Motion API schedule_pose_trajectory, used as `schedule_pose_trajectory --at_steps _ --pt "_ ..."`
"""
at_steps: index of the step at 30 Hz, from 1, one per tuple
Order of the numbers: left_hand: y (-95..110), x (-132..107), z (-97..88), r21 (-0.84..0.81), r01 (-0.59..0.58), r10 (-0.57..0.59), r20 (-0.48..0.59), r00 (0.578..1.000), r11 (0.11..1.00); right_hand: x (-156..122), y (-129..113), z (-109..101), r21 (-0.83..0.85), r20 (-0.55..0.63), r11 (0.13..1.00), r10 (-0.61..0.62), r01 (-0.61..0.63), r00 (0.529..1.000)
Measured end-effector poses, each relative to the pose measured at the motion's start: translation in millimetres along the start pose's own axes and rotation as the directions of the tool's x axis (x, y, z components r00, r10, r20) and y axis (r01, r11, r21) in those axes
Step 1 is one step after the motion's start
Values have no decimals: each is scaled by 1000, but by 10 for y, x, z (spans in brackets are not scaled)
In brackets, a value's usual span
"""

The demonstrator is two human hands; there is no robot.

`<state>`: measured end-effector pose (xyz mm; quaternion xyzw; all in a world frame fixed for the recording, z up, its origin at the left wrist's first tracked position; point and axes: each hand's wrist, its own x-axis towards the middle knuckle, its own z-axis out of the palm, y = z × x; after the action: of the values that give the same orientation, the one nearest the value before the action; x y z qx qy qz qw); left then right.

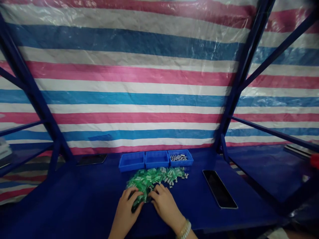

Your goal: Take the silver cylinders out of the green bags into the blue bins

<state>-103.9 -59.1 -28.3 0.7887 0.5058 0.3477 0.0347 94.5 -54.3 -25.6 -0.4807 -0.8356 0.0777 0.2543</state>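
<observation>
A heap of small green plastic packets with silvery metal parts (154,176) lies on the blue table (82,196), in front of me. My left hand (127,206) rests on the near left edge of the heap, fingers curled over a packet. My right hand (164,203), with a beaded bracelet on the wrist, lies beside it, fingertips pressed into the near side of the heap. What each hand grips under the fingers is hidden.
Three small blue trays stand behind the heap: left (131,161), middle (157,159), and right (180,158) with several metal parts in it. A dark phone (219,188) lies to the right, another dark flat device (91,159) at the back left. Blue frame posts (234,86) flank the table.
</observation>
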Motion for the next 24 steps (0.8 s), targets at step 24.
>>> schedule_pose_trajectory --at_steps 24 --pt "553 -45 350 -108 -58 16 -361 933 992 -22 109 177 206 -211 944 301 -259 930"
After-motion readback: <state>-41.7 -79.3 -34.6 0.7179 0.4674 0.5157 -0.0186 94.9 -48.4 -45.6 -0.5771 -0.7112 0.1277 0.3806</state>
